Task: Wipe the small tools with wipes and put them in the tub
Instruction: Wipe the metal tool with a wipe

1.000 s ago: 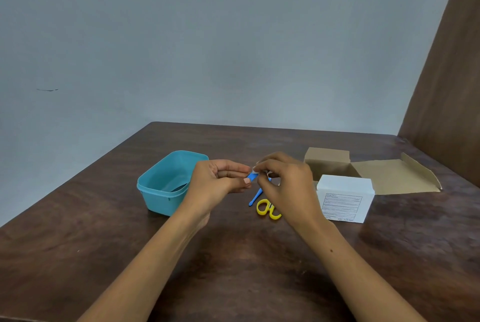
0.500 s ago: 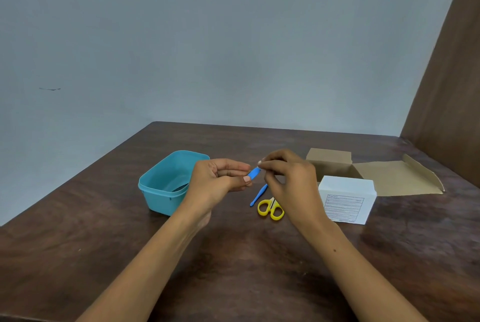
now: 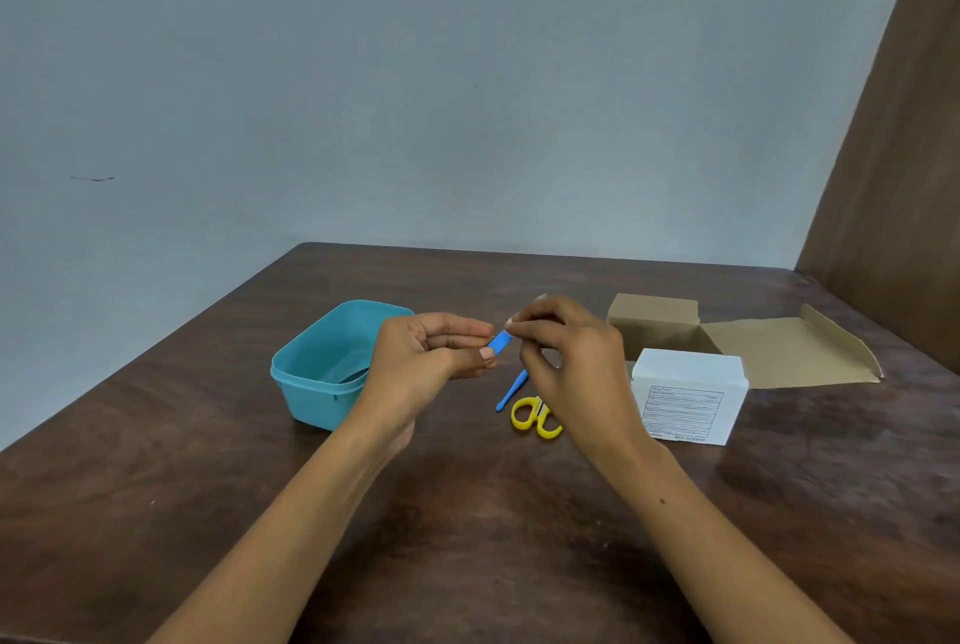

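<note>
My left hand (image 3: 431, 357) pinches a small blue tool (image 3: 500, 345) by one end, just right of the teal tub (image 3: 317, 373). My right hand (image 3: 569, 357) has its fingertips closed on the tool's other end, and a sliver of white shows at those fingertips, which could be a wipe. Both hands hover above the table. On the table under them lie a thin blue stick tool (image 3: 511, 391) and yellow-handled scissors (image 3: 535, 417), partly hidden by my right hand. The tub holds something dark at its bottom.
A white box with a printed label (image 3: 685, 399) stands right of the scissors. Behind it lies an opened brown cardboard box with flat flaps (image 3: 753, 347). A brown panel (image 3: 893, 175) rises at the table's right edge, and a grey wall stands behind.
My right hand's fingertips shifted slightly along the blue tool, exposing more of its blue end. The left hand stayed in place.
</note>
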Tool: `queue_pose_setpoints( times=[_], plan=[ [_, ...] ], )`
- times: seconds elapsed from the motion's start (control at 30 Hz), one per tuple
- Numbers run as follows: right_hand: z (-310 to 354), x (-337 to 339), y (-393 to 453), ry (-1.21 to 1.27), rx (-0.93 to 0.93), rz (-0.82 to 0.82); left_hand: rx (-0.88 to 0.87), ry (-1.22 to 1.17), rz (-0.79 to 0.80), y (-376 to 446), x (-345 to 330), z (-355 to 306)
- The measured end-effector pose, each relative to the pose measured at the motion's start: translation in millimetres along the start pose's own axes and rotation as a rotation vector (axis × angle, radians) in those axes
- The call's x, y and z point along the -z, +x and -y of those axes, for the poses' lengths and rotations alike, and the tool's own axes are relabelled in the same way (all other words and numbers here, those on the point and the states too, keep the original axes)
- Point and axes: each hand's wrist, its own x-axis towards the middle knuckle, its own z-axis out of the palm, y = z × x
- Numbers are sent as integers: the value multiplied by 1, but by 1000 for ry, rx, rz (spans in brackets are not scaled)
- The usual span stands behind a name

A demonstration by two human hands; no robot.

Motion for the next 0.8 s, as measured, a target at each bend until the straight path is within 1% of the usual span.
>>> queue_pose_setpoints(
  times=[0.17, 0.4, 0.57, 0.67, 0.8],
  plan=[
    [-5, 4, 4, -25, -68, -74, 2, 15, 23, 0, -1, -1],
    [-11, 7, 6, -84, -126, -118, 20, 20, 46, -1, -1, -2],
    [-12, 13, 8, -87, -197, -207, 33, -8, 79, -1, 1, -1],
    [-9, 17, 9, 30, -224, -239, 55, -37, 98, 1, 2, -1],
    [-4, 18, 10, 341, -382, -182, 67, -57, 148, 2, 4, 0]
  ],
)
